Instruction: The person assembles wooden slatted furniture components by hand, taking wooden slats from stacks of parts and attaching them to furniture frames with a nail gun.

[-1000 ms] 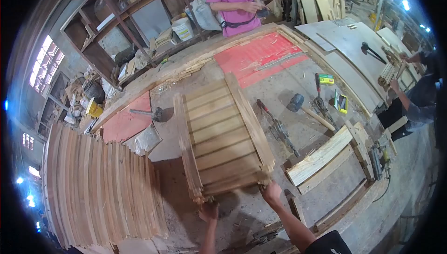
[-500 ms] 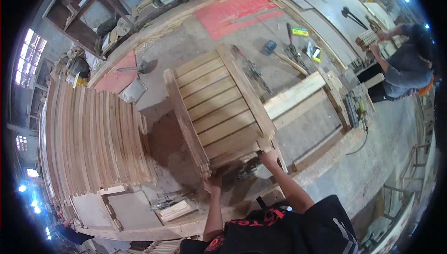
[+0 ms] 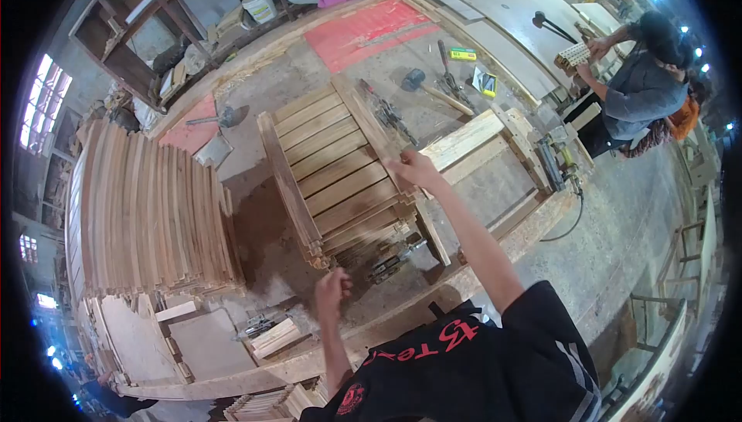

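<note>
Slatted wooden panels (image 3: pixel 334 155) lie stacked on the worktable, the top one with crosswise slats between two long side rails. My right hand (image 3: pixel 415 169) is at the right rail, its fingers curled over the edge. Just off the front left corner is my left hand (image 3: pixel 332 289), fingers curled in and no object visible in them. Beneath the near end of the stack, a metal clamp (image 3: pixel 396 261) lies on the table, partly in shadow.
Many wooden strips (image 3: pixel 154 213) are piled at left. A mallet (image 3: pixel 415 79) and long clamps (image 3: pixel 386 113) lie beyond the panels. At right stand a wooden frame (image 3: pixel 464 142) and a nail gun (image 3: pixel 553 163). Co-workers (image 3: pixel 641 97) stand at the far right and back.
My right hand has moved from the near right corner up along the right rail. My left hand has come off the near left corner. The view has shifted slightly.
</note>
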Demonstrator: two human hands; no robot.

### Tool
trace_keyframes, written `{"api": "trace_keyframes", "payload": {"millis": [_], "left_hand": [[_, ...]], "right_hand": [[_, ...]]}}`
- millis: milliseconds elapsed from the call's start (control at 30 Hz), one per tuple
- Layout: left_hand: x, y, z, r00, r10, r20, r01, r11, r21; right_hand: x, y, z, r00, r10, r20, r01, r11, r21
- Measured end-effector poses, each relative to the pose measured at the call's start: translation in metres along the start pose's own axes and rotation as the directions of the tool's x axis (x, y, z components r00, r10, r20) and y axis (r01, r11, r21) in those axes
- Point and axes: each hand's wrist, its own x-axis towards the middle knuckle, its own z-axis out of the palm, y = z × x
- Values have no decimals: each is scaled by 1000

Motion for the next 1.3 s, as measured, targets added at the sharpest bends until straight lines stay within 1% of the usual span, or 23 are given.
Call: {"api": "trace_keyframes", "payload": {"millis": [100, 200, 233, 300, 400, 433, 500, 533, 567, 633, 667, 767, 833, 867, 933, 1000, 1033, 1100, 1133, 1167, 1200, 1267, 1300], "left_hand": [[-7, 12, 49, 985, 128, 115, -126, 992, -22], [-17, 35, 92, 968, 221, 116, -200, 965, -169], [-21, 40, 100, 985, 158, 75, -138, 964, -227], [-23, 61, 127, 999, 52, 12, -44, 930, -366], [-39, 72, 160, 996, 18, 85, 49, 691, -721], [-42, 68, 178, 992, 122, 14, -61, 591, -804], [-44, 59, 220, 942, 290, -167, -266, 344, -900], [-42, 41, 237, 918, 289, -271, -357, 307, -882], [-51, 22, 246, 902, 216, -375, -430, 349, -833], [-60, -1, 272, 822, 112, -559, -550, 415, -725], [-78, -7, 277, 830, 74, -553, -513, 492, -703], [-128, 18, 296, 789, 96, -608, -562, 512, -649], [-130, -19, 272, 757, 81, -648, -563, 583, -585], [-133, -35, 267, 741, 77, -667, -560, 619, -550], [-142, -27, 273, 720, 198, -665, -487, 827, -281], [-151, 28, 303, 792, 155, -590, -360, 900, -247], [-152, 61, 325, 848, 64, -527, -290, 887, -359], [-106, 49, 319, 984, 130, -124, -153, 969, -196], [-99, 75, 323, 994, -107, 31, 105, 993, 46], [-62, 40, 333, 995, 72, -68, -73, 997, -3], [-33, 24, 342, 982, 89, -169, -99, 994, -51], [14, 4, 338, 989, 123, 76, -129, 989, 79], [18, 14, 344, 999, 22, 48, -29, 989, 143]], "right_hand": [[13, -34, -6, 978, -18, 207, 87, 940, -330], [14, -41, -12, 983, -6, 183, 84, 902, -424], [7, -47, -18, 984, -12, 179, 93, 889, -449], [-22, -54, -38, 971, -87, 222, 160, 929, -333], [-73, -56, -89, 943, -108, 315, 113, 994, 4], [-80, -39, -98, 903, -117, 412, 69, 989, 128], [-93, 8, -91, 904, -294, 310, 249, 952, 179], [-99, 31, -96, 859, -346, 378, 181, 894, 409], [-109, 45, -108, 834, -325, 445, 96, 881, 463], [-109, 71, -151, 778, -309, 547, -40, 844, 534], [-108, 81, -179, 694, -255, 673, -59, 912, 406], [-116, 119, -244, 615, -426, 664, 409, 892, 193], [-110, 132, -273, 622, -624, 473, 693, 720, 39], [-105, 139, -282, 580, -722, 377, 793, 606, -60], [-90, 162, -283, 509, -667, 544, 820, 568, -71], [-84, 186, -286, 461, -614, 641, 810, 586, -20], [-87, 203, -287, 509, -582, 634, 762, 647, -18], [-93, 241, -276, 557, -539, 632, 691, 723, 7], [-99, 260, -271, 571, -513, 640, 686, 727, -30], [-102, 278, -268, 585, -490, 647, 684, 726, -69], [-97, 293, -266, 597, -475, 647, 680, 727, -95], [-82, 318, -263, 648, -432, 627, 653, 740, -165], [-75, 322, -262, 645, -418, 639, 658, 729, -188]]}}
